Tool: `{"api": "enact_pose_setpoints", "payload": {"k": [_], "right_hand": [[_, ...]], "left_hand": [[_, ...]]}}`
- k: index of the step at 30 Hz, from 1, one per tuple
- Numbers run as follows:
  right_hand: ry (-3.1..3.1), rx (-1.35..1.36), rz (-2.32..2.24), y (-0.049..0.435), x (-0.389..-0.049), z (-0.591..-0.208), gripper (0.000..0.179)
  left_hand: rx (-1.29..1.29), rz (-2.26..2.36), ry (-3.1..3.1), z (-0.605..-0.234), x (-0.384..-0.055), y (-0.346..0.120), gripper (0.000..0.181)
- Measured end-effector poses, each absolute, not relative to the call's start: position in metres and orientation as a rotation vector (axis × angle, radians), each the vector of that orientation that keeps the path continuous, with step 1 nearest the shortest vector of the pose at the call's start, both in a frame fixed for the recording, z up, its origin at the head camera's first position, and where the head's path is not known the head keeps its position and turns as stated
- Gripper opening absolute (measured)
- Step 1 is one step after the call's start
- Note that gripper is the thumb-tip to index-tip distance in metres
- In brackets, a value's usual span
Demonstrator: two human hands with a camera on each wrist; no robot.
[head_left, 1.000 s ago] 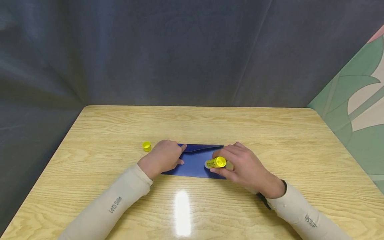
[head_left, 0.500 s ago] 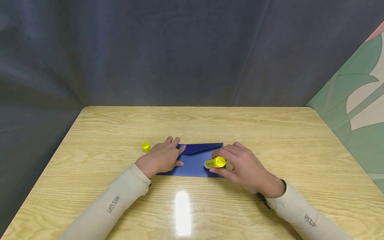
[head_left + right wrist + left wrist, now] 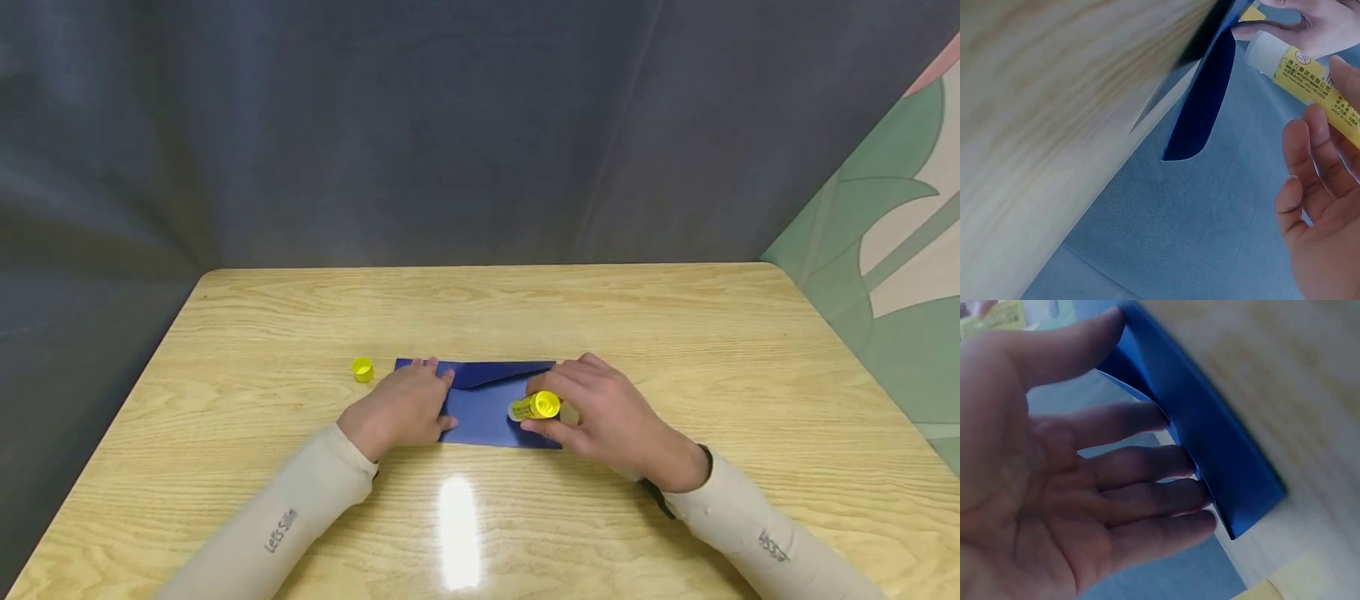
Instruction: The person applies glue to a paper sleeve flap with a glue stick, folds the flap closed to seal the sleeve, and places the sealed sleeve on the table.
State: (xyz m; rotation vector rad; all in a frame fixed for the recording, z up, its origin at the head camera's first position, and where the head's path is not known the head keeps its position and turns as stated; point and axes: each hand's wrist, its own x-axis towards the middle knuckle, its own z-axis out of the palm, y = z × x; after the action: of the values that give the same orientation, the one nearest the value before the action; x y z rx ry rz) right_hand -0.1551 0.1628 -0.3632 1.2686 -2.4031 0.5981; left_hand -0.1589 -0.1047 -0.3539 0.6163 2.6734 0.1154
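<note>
A dark blue paper envelope [image 3: 480, 412] lies on the wooden table, its far flap [image 3: 480, 372] partly raised along the back edge. Across its left part rests my left hand [image 3: 405, 406], fingers extended, the thumb on the near half. In the left wrist view the fingertips [image 3: 1200, 495] are right at the edge of the blue paper [image 3: 1210, 437]. My right hand [image 3: 611, 408] grips a yellow glue stick [image 3: 534, 407] between thumb and fingers, over the envelope's right part. The stick leans, its translucent end [image 3: 1267, 53] toward the left.
A small yellow cap [image 3: 363, 369] stands on the wooden table [image 3: 480, 317] to the left of the envelope. Dark fabric [image 3: 420, 133] hangs behind the table, and a leaf-patterned cloth [image 3: 892, 250] borders its right side.
The left hand's fingers lifted and spread, then came down on the envelope's left part, with its far left corner now showing. The right hand and glue stick have hardly moved.
</note>
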Motion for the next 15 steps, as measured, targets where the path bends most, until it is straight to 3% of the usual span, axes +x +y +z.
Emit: {"api": "enact_pose_setpoints", "payload": {"k": [15], "right_hand": [[-2.399,1.278,0.628,0.1604,-0.1562,-0.3627,0.036]], "left_hand": [[0.584,0.133,2.673,-0.3591,-0.1501,-0.1061,0.074]]}}
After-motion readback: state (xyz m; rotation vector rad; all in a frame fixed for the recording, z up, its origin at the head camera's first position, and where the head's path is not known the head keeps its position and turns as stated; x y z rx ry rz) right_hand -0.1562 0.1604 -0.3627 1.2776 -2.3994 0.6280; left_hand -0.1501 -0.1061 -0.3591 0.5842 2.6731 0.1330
